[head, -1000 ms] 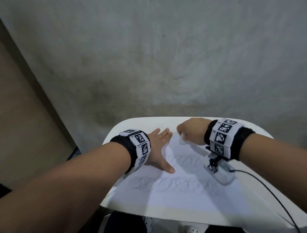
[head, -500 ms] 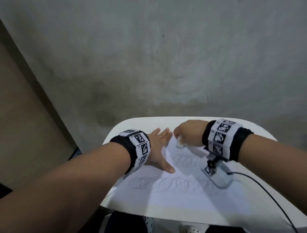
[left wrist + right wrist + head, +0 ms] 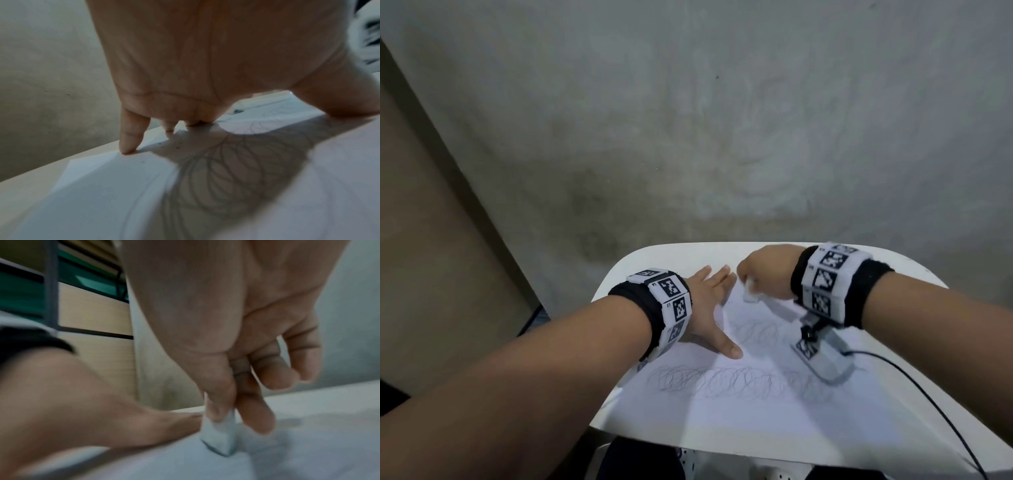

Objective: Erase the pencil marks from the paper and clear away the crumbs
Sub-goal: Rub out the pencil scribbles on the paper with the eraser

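Note:
A white sheet of paper point(image 3: 739, 414) lies on a small white table point(image 3: 654, 255). Looped pencil scribbles point(image 3: 726, 378) run across its middle, with a fainter row point(image 3: 756, 330) further back. My left hand point(image 3: 709, 308) lies flat on the sheet's far left part, fingers straight and thumb spread; its fingertips point(image 3: 127, 146) press near the paper's edge. My right hand point(image 3: 763, 274) pinches a small white eraser point(image 3: 750, 294) between thumb and fingers, its lower end point(image 3: 218, 439) on the paper close to the left hand's fingertips. Tiny dark crumbs point(image 3: 176, 147) dot the sheet.
A grey wall point(image 3: 722, 120) rises right behind the table. A beige panel point(image 3: 421, 240) stands at the left. A black cable point(image 3: 928, 401) trails from the right wrist camera over the table's right side. The table's front edge point(image 3: 688, 445) is near my body.
The right hand with the eraser has slid left across the far part of the paper, toward the left hand's fingertips. The left hand has stayed pressed on the sheet.

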`<move>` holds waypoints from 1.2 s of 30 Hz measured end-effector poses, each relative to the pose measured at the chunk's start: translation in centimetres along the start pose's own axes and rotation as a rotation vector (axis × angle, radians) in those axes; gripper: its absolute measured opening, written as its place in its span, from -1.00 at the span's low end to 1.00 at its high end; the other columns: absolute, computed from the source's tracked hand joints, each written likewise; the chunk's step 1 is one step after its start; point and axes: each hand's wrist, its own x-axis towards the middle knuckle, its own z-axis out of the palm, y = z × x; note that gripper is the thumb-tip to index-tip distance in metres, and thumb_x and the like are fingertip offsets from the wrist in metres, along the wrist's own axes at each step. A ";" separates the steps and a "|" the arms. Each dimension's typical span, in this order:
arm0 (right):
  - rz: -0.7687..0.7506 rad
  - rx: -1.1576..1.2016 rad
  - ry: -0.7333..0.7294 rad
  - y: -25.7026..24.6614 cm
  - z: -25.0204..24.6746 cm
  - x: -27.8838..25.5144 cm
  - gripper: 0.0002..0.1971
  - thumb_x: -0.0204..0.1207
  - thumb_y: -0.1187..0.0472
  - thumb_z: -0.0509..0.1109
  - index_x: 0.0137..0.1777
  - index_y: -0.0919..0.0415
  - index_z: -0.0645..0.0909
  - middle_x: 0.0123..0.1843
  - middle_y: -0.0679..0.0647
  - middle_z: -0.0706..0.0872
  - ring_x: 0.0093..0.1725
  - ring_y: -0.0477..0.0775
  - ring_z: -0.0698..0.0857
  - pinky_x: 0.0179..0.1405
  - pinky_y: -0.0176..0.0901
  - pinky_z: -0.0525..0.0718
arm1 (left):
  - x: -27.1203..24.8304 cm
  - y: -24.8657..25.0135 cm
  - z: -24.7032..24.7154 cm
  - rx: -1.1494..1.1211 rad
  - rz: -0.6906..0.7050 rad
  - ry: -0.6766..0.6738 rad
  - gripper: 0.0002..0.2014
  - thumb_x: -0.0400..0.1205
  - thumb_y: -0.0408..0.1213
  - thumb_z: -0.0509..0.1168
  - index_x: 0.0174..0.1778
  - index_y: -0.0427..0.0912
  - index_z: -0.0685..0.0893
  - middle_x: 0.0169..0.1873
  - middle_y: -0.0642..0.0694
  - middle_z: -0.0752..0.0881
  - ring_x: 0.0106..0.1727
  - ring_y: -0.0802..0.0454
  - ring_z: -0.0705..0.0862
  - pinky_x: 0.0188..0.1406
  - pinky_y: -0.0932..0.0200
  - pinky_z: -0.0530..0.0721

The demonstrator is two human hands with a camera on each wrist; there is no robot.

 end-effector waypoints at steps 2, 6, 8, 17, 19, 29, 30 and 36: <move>0.074 -0.036 0.021 1.2 -0.5 0.1 -0.82 0.58 0.25 0.23 0.06 0.20 0.64 0.00 0.05 0.73 -0.08 0.13 0.65 -0.21 -0.17 0.55 | 0.0 -0.1 0.0 0.002 -0.014 0.004 0.27 0.40 0.48 0.34 0.69 0.03 -0.43 0.67 0.16 -0.43 0.70 0.01 -0.39 0.64 -0.21 -0.05; -0.034 -0.052 0.002 -0.6 0.4 0.4 -0.78 0.57 0.24 0.28 0.16 0.17 0.66 -0.03 0.03 0.74 -0.14 0.09 0.61 -0.44 -0.29 0.38 | -0.2 0.2 -0.1 -0.008 0.004 0.007 0.29 0.40 0.44 0.37 0.65 0.05 -0.51 0.68 0.12 -0.40 0.70 -0.03 -0.38 0.63 -0.20 -0.04; -0.016 0.020 0.013 -0.2 0.1 0.3 -0.79 0.56 0.24 0.28 0.15 0.13 0.65 -0.03 0.01 0.72 -0.10 0.10 0.62 -0.26 -0.25 0.52 | -0.2 0.2 -0.1 0.000 0.000 -0.001 0.29 0.40 0.46 0.35 0.65 0.06 -0.51 0.67 0.13 -0.42 0.70 -0.03 -0.39 0.63 -0.21 -0.05; -0.020 -0.020 -0.028 0.5 -1.4 0.1 -0.92 0.55 0.29 0.26 -0.10 0.09 0.51 -0.25 -0.02 0.57 -0.13 0.12 0.56 -0.13 -0.12 0.57 | -0.3 0.2 -0.3 0.000 -0.007 -0.013 0.28 0.41 0.47 0.34 0.67 0.04 -0.48 0.67 0.14 -0.43 0.69 -0.01 -0.40 0.64 -0.20 -0.08; -0.013 -0.085 -0.005 0.4 -1.5 0.1 -0.92 0.56 0.27 0.25 -0.10 0.10 0.54 -0.28 -0.05 0.54 -0.13 0.14 0.57 -0.12 -0.12 0.56 | -0.4 0.2 -0.3 0.003 -0.015 -0.017 0.26 0.42 0.47 0.33 0.67 0.03 -0.46 0.67 0.14 -0.43 0.69 -0.01 -0.40 0.64 -0.20 -0.07; -0.102 -0.099 0.095 -1.4 -0.5 -0.4 -0.93 0.53 0.19 0.31 -0.19 0.10 0.57 -0.20 -0.05 0.67 -0.16 0.13 0.64 -0.20 -0.16 0.53 | -0.2 0.2 -0.3 -0.033 -0.005 -0.024 0.27 0.40 0.45 0.37 0.64 0.13 -0.49 0.68 0.18 -0.38 0.69 -0.03 -0.41 0.64 -0.22 -0.06; -0.117 -0.054 0.072 -1.6 -0.4 -0.5 -0.92 0.50 0.19 0.32 -0.22 0.09 0.56 -0.25 -0.05 0.62 -0.20 0.12 0.58 -0.22 -0.16 0.49 | -0.1 0.1 -0.2 -0.037 0.001 -0.024 0.27 0.39 0.45 0.38 0.65 0.14 -0.48 0.69 0.18 -0.36 0.69 -0.03 -0.41 0.64 -0.23 -0.07; -0.033 -0.121 0.060 -1.0 -1.1 -0.1 -0.90 0.53 0.21 0.30 -0.06 0.08 0.65 -0.18 -0.02 0.66 -0.14 0.15 0.62 -0.20 -0.17 0.54 | -0.2 0.2 -0.2 -0.021 -0.004 -0.010 0.27 0.41 0.44 0.37 0.66 0.06 -0.46 0.69 0.13 -0.39 0.70 -0.05 -0.39 0.64 -0.18 -0.08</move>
